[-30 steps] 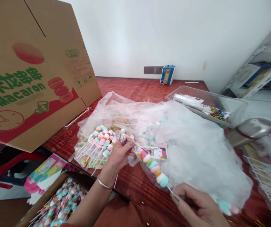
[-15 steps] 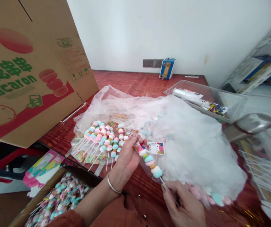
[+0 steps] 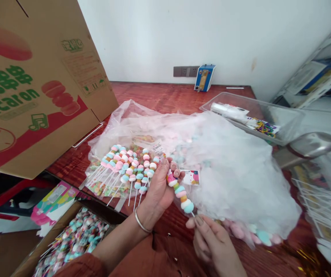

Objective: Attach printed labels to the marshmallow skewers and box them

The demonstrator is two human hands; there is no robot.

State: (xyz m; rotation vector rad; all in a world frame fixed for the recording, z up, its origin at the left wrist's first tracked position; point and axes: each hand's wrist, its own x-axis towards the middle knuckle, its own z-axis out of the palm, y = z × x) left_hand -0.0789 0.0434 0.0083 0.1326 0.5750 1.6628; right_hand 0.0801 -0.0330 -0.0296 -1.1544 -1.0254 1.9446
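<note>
Over the near edge of the dark red wood-grained table (image 3: 148, 92), a white-sticked skewer of pink, blue, white, green and orange puffy sweets (image 3: 183, 194) slants between the person's two hands. From where I stand, the left hand (image 3: 160, 187) has its fingers closed around the pink top end, and the right hand (image 3: 215, 239) pinches the bare stick just below the lowest blue piece. With both ends gripped, I'd worry about an uneven pull: too much force could slide the soft sweets along the stick, and a squeeze at the top could dent them. I can't tell whether clear film wraps the skewer; if it does, a snag might tear it.

Near the left wrist, a fan of similar unheld skewers (image 3: 125, 157) points its sticks toward the table edge. A careless sweep of that forearm could knock some toward the open brown cardboard box (image 3: 38, 248) below, mixing them with its jumbled sweets.

Beside the right hand, pink and turquoise pieces (image 3: 263, 237) crowd the low end of the large cloudy plastic bag (image 3: 234, 165); an elbow bump could scatter them.
</note>
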